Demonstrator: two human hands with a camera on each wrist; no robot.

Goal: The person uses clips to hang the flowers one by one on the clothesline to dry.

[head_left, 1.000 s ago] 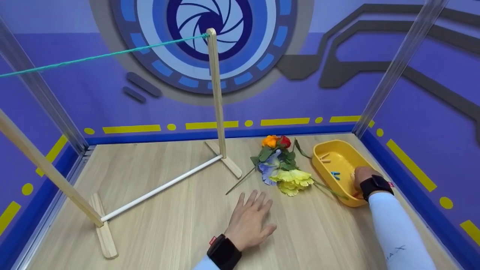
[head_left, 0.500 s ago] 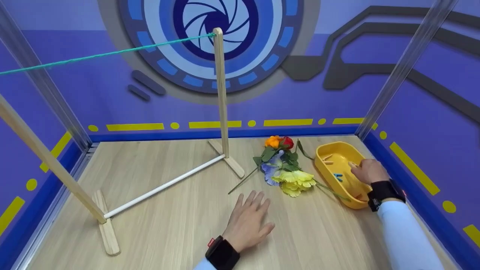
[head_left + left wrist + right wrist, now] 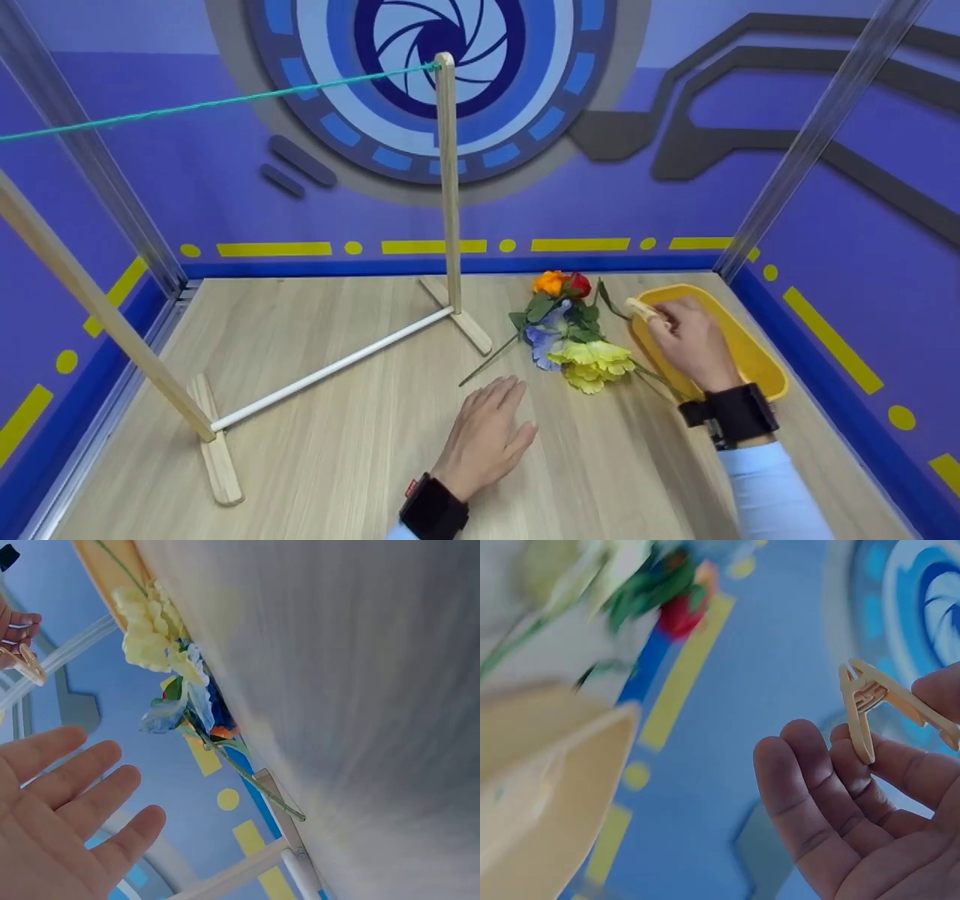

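Note:
My right hand (image 3: 694, 341) is above the yellow tray (image 3: 750, 364), pinching a tan clothespin (image 3: 641, 309) between thumb and fingers. In the right wrist view this clothespin (image 3: 857, 714) shows its two legs spread, with the other fingers extended beneath it. Low over the wooden table, my left hand (image 3: 484, 442) has its fingers straight and holds nothing. Artificial flowers lie between the hands and the back wall: a yellow one (image 3: 592, 366), a blue one (image 3: 546, 337), an orange one (image 3: 550, 283) and a red one (image 3: 578, 285). My right hand hides part of the tray's inside.
On the left stands a wooden frame with a far post (image 3: 448, 180) and a near post (image 3: 97, 300). A green string (image 3: 247, 97) runs from the far post's top out of view at left. A white rod (image 3: 337, 365) joins the feet. Printed walls surround the table.
My right hand has come up out of the tray and moved left, bringing a clothespin with it. My left hand has shifted only slightly. The head view has turned a little.

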